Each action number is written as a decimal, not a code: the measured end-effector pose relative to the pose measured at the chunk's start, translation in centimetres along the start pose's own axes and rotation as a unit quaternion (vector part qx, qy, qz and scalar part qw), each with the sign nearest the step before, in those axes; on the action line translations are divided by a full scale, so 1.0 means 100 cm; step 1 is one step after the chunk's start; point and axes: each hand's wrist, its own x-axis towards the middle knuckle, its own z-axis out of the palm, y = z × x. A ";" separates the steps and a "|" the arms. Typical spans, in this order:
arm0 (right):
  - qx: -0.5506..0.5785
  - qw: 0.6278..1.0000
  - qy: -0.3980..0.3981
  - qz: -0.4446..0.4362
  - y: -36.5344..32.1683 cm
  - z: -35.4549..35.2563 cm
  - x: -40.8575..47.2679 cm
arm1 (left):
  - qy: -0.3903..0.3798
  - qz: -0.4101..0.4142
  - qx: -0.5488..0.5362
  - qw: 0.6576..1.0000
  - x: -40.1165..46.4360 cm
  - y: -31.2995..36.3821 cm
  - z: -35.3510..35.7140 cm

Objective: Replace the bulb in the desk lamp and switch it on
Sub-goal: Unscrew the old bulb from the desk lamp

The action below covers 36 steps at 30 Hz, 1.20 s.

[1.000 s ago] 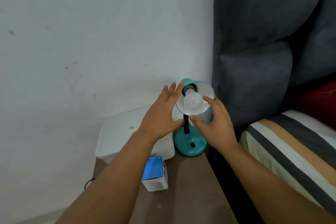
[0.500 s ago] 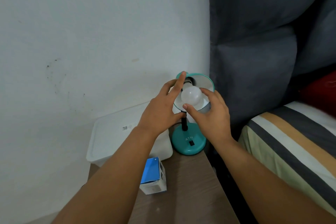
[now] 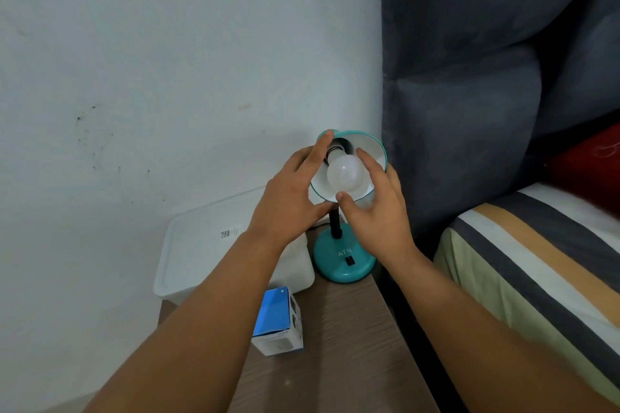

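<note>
Both hands at the lamp shade (image 3: 375, 151)

My right hand (image 3: 379, 211) is pinching the bulb (image 3: 345, 174); my left hand (image 3: 288, 198) is steadying the rim, grip relaxed, hiding the socket's left side.

White lidded bin (image 3: 201, 251) beside blue-and-white carton (image 3: 278, 322) on wooden table (image 3: 339, 355) — striped bedding (image 3: 536, 255), grey headboard (image 3: 469, 77).
</note>
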 end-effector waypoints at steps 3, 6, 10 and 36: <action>-0.011 1.000 0.000 0.028 -0.001 -0.001 0.000 | -0.002 0.001 0.002 1.000 0.001 0.000 0.000; -0.021 0.998 0.004 0.058 -0.002 0.000 0.001 | -0.003 0.005 0.009 1.000 0.001 -0.001 -0.001; -0.006 0.998 0.004 0.055 -0.004 0.002 0.002 | -0.004 0.003 0.002 1.000 0.000 -0.004 -0.001; 0.034 0.988 -0.012 0.150 -0.009 0.003 0.008 | -0.041 0.034 0.022 0.998 0.006 -0.007 -0.009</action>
